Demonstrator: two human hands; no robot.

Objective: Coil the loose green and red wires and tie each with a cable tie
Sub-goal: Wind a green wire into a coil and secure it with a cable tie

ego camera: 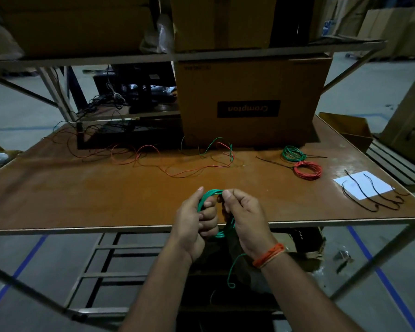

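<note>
Head view: both hands hold a green wire coil (210, 195) just above the near edge of the brown surface (106, 195). Left hand (194, 221) has its fingers curled round the coil's left side; right hand (243, 219) grips the right side, thumb on top. A loose green tail (233, 271) hangs below the right wrist. Farther back lie loose red wires (151, 149), and to the right a tied green coil (291, 153), a tied red coil (307, 170) and black cable ties (369, 195).

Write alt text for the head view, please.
Two hands, left hand and right hand, grip a green wire coil over a brown table. Finished green coil and red coil, loose wires and black cable ties lie beyond.
</note>
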